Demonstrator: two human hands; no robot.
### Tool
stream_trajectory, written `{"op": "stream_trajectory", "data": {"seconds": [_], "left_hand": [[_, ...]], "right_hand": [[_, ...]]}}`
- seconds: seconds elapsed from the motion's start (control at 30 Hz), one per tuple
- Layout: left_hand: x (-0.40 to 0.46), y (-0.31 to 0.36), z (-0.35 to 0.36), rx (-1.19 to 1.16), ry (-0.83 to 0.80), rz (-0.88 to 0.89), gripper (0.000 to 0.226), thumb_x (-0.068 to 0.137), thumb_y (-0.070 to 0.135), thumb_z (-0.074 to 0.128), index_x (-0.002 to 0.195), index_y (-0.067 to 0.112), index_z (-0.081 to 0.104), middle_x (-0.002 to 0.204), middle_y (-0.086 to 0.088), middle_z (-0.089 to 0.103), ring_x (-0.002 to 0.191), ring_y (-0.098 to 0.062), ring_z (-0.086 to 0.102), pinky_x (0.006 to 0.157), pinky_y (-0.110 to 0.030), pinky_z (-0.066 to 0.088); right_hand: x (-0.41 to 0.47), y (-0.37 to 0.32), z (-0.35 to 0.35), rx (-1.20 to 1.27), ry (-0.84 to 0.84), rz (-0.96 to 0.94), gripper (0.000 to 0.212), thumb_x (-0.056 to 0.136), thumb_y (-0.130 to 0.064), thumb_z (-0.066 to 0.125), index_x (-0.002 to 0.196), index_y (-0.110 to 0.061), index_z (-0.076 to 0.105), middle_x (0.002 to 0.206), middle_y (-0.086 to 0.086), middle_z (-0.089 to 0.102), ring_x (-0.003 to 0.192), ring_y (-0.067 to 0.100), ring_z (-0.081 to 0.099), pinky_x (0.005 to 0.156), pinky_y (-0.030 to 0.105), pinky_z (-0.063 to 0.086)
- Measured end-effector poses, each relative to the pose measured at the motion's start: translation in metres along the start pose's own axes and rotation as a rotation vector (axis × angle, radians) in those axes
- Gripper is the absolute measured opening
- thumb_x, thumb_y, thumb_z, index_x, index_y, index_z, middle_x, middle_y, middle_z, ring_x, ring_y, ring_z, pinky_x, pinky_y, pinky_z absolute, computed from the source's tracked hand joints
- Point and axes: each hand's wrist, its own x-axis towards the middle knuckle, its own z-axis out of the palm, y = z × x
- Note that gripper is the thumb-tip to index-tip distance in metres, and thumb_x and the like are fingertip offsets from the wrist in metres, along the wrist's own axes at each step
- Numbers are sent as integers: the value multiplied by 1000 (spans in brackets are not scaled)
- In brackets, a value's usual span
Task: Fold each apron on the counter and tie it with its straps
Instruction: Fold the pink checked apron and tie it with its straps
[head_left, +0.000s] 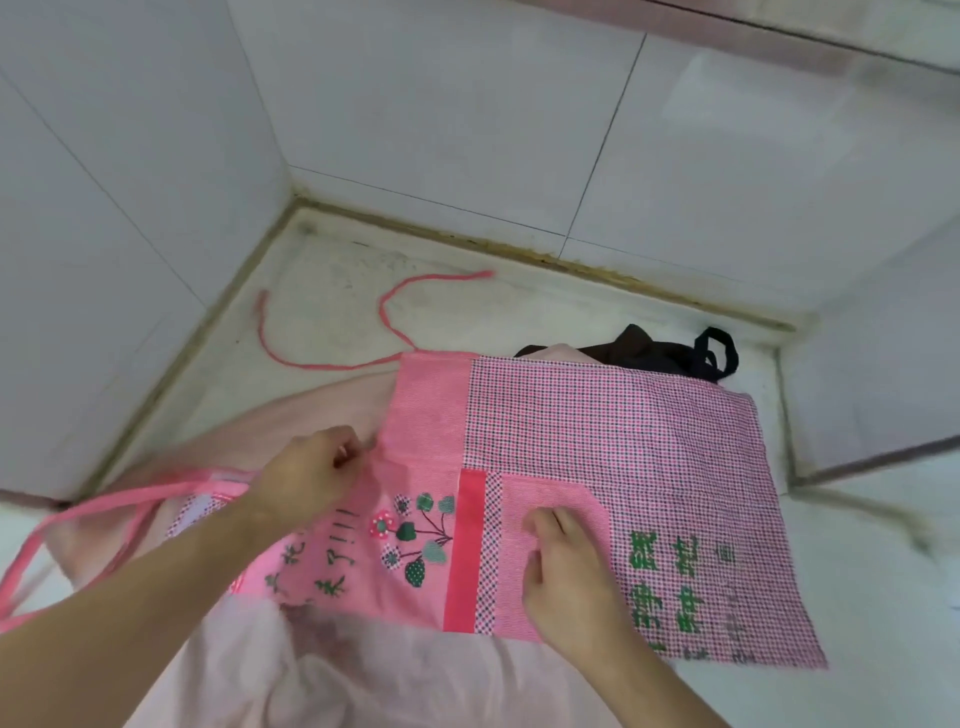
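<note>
A pink checked apron (597, 467) is lying spread on the table (332, 322), over a pale pink cloth (322, 410). The left hand (311, 473) is pinching the apron's edge, while the right hand (566, 566) is pressing on its pocket, fingers curled loosely. A pink strap (322, 364) is trailing toward the corner.
</note>
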Motion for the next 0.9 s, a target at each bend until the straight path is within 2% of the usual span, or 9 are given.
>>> {"op": "stream_trajectory", "data": {"seconds": [0.1,0.2,0.27,0.37,0.47,0.53,0.73,0.8,0.9], "left_hand": [[5,4,4,158,212,121,5,102,20,56,100,22,61,85,0,65,71,-24,62,65,-36,44],[0,11,19,452,418,355,32,86,3,58,117,8,63,107,-15,61,90,-39,61,78,-48,46],[-10,26,39,467,419,502,45,75,6,62,120,5,62,116,-17,57,96,-38,58,82,-47,41],[-30,34,86,430,233,648,46,90,23,65,135,14,62,136,-9,58,118,-35,60,97,-47,44],[-36,0,103,507,50,578,60,106,50,37,163,30,33,167,2,35,153,-26,35,121,-57,29],[-29,-31,91,523,65,450,65,106,55,28,167,32,19,173,5,20,159,-23,22,125,-61,18],[-25,-80,48,400,107,-33,78,97,64,20,166,29,22,171,-3,25,158,-31,19,126,-52,14],[-39,-65,44,405,155,18,73,98,56,28,162,22,34,165,-10,36,153,-37,29,123,-56,21],[-63,-25,58,378,233,340,57,96,41,49,147,15,54,145,-10,52,134,-38,50,108,-54,40]], "right_hand": [[-3,20,-1,-36,1,26,46,94,-8,51,139,-21,52,129,-7,47,118,10,47,102,25,47],[-3,28,-1,-77,-17,72,48,92,-7,52,139,-17,52,132,-2,46,124,15,45,107,28,45],[0,27,1,-103,60,88,54,90,-10,56,143,-15,50,138,2,45,133,21,41,115,35,42],[0,27,9,-127,127,1,60,101,-28,47,159,-28,32,163,1,23,154,23,18,127,45,26],[-14,67,29,-222,41,-57,60,109,-48,12,163,-44,-13,172,-11,-23,159,17,-20,128,52,-3],[-26,110,32,-278,87,18,60,107,-53,4,163,-43,-14,172,-12,-20,160,17,-15,128,55,-1],[-43,162,13,-325,70,263,65,104,-54,10,166,-39,-4,176,-5,-4,162,25,0,128,60,13],[-39,141,10,-312,85,306,70,103,-44,26,168,-27,3,175,3,2,161,31,3,128,58,17],[-39,90,12,-222,91,217,80,100,-35,47,166,-17,8,174,5,4,161,28,1,130,50,19]]}}
